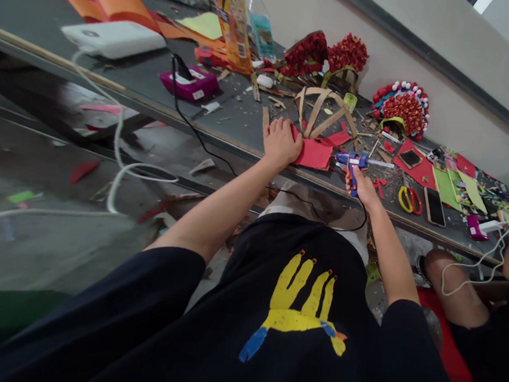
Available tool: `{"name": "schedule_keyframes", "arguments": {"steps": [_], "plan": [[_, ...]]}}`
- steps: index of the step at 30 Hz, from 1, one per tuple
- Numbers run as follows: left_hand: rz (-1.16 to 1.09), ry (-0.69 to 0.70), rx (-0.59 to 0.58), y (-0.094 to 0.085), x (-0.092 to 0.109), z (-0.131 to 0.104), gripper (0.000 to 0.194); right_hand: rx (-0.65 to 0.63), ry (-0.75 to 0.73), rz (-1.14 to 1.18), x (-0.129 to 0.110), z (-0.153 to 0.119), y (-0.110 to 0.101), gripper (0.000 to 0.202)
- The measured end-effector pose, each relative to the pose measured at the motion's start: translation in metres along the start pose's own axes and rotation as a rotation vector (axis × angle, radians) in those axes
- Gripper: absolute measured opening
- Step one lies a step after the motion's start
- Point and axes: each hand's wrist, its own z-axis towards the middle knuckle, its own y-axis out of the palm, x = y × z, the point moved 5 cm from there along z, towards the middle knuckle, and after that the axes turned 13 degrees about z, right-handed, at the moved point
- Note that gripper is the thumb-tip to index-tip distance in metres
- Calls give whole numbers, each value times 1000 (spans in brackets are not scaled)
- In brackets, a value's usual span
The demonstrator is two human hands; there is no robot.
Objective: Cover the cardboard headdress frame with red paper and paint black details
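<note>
My left hand [281,142] lies on the left end of a red paper strip [314,154] at the table's front edge, its fingers pointing away from me. Just right of the strip, my right hand [360,185] is wrapped round the handle of a blue glue gun [352,159], whose nozzle points left toward the paper. A clear glue stick juts from the gun's back. Behind the strip stands a fan-shaped frame of brown cardboard strips [317,110], its lower part partly hidden by the red paper.
Red decorated pieces [349,53] stand against the wall. Bottles [234,27], a white device [114,38] and a purple socket block [190,83] lie left. Scissors [410,200] and a phone [434,206] lie right. A black cable hangs over the edge. Another person sits at far right.
</note>
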Motion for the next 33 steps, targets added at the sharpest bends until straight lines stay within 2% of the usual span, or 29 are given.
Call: {"name": "schedule_keyframes", "arguments": {"steps": [13,24,33], "plan": [[-52,-7,-19,-1,1,-2,67,-81,23,-5,2,-11,0,68],[4,-15,-5,0,-1,-1,65,-88,44,-105,-1,-23,-2,59],[20,-10,-5,2,-3,0,64,-29,-9,-143,-3,-7,-6,57]]}}
